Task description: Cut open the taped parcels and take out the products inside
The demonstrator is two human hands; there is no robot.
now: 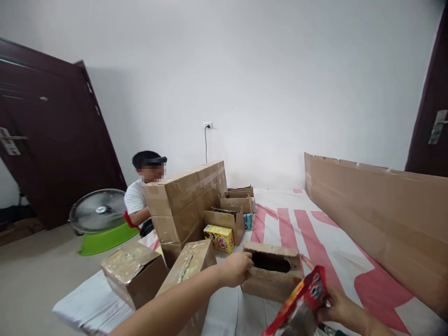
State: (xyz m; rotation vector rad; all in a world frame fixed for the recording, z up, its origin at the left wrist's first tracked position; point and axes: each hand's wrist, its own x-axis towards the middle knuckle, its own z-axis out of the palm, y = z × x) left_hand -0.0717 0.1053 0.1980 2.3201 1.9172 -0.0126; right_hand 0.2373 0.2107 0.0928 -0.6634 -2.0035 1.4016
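- Cardboard slotted box (268, 283): 1 dark opening, contents not discernible.
- Left hand (236, 269): fingers clamped on its left end.
- Right hand (338, 303): gripping a red packet (301, 301) near its right front corner.
- Yellow carton (219, 238), 3 open-topped boxes (222, 220): beyond it, leftward.

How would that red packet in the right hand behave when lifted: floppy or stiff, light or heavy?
The red packet probably bends easily, as its wrapping looks like thin plastic film. It may be fairly light, since the right hand appears to hold it alone. Its glossy surface suggests it could be slippery.
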